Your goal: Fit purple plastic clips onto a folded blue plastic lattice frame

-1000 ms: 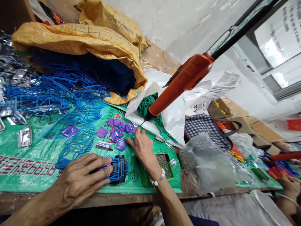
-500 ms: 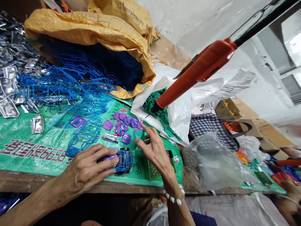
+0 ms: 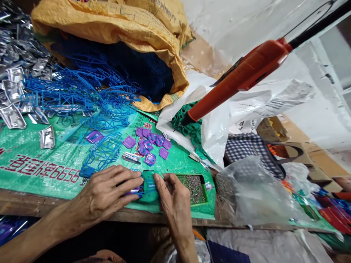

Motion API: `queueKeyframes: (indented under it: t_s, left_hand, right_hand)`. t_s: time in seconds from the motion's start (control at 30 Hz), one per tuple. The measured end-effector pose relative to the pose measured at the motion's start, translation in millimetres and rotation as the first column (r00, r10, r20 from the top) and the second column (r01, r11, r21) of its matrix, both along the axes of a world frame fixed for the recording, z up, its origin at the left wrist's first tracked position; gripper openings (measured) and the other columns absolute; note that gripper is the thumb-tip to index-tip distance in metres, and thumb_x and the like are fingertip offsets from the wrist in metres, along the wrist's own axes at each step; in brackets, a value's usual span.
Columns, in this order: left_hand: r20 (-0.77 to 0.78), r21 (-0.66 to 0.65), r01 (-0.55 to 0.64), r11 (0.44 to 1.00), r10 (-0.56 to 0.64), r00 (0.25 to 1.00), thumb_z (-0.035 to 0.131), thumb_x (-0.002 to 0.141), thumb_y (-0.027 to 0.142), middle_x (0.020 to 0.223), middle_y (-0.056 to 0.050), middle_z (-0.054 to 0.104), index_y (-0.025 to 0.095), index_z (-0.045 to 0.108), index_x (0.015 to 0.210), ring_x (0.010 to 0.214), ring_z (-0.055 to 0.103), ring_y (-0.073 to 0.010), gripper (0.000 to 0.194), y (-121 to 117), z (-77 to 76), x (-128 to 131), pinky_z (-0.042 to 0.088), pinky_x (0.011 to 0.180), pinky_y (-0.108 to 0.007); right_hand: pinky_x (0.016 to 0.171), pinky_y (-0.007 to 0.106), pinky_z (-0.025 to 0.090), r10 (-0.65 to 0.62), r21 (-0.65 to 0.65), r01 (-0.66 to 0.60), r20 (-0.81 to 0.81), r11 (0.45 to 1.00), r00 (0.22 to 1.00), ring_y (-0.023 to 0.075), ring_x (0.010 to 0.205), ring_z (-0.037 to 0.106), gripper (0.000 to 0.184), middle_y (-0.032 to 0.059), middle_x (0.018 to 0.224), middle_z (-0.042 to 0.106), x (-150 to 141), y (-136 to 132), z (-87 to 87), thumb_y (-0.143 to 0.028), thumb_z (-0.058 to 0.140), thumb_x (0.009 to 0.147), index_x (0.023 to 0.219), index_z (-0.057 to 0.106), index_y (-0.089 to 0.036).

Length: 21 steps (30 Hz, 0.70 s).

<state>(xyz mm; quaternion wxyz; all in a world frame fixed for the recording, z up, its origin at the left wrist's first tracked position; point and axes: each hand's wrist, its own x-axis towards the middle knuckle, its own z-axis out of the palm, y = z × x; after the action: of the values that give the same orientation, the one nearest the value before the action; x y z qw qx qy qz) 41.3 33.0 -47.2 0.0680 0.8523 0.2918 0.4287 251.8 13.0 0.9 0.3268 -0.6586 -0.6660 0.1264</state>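
Note:
My left hand point(image 3: 113, 195) wraps over a small toy car point(image 3: 136, 191) with purple and blue parts, lying on the green sheet near the table's front edge. Between thumb and fingers, my right hand point(image 3: 172, 197) pinches a green plastic car-body piece point(image 3: 150, 188), which sits against the car's right end. The left palm hides much of the car. Behind the hands are several small purple plastic pieces point(image 3: 149, 140) and a few silver strips point(image 3: 131, 157). A blue plastic frame point(image 3: 101, 153) lies just beyond my left hand.
Screws fill part of a green tray point(image 3: 194, 188) right of my hands. An orange-red power screwdriver point(image 3: 238, 80) hangs tip-down above a white bag of green pieces point(image 3: 189, 126). A yellow sack point(image 3: 109, 27) spills blue frames; silver parts point(image 3: 16, 87) heap at left. A clear bag point(image 3: 255, 190) lies right.
My right hand has come down and left from above the screw tray and now holds the green piece at the car. My left hand stays on the car; the view has shifted slightly.

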Motion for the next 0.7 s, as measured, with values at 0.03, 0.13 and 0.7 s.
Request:
queueKeyframes:
  t_s: [0.03, 0.13, 0.7]
  left_hand:
    - [-0.014, 0.005, 0.0, 1.0, 0.0, 1.0, 0.057, 0.103, 0.017, 0.116, -0.007, 0.074, 0.015, 0.062, 0.129, 0.107, 0.067, -0.0183, 0.026, 1, 0.4, 0, 0.054, 0.093, -0.033]
    - [-0.065, 0.073, -0.002, 0.997, 0.007, 0.998, 0.057, 0.103, 0.018, 0.115, -0.006, 0.074, 0.017, 0.062, 0.132, 0.102, 0.068, -0.0176, 0.03, 2, 2.1, 0, 0.055, 0.089, -0.032]
    - [-0.184, 0.143, 0.044, 0.989, -0.017, 0.983, 0.048, 0.105, 0.023, 0.111, -0.006, 0.071, 0.023, 0.065, 0.135, 0.099, 0.059, -0.0199, 0.035, 4, -2.3, -4, 0.044, 0.092, -0.031]
  right_hand:
    - [0.046, 0.023, 0.042, -0.022, 0.019, 0.022, 0.013, 1.0, 1.0, 0.0115, 0.045, 0.051, 0.04, -0.0013, 0.057, 0.062, -4, -3, -2.0, -0.05, 0.055, 0.1, 0.088, 0.072, -0.015]
    - [0.05, 0.024, 0.047, -0.12, 0.138, 0.106, 0.095, 0.985, 0.988, 0.0138, 0.05, 0.06, 0.049, 0.0051, 0.069, 0.071, -14, -9, -9.2, -0.045, 0.049, 0.104, 0.123, 0.066, -0.003]
    - [0.057, 0.027, 0.05, -0.116, 0.156, 0.079, 0.24, 0.985, 0.964, 0.0174, 0.059, 0.069, 0.031, 0.0038, 0.073, 0.071, -20, -10, -25.7, -0.028, 0.038, 0.107, 0.09, 0.062, -0.021]
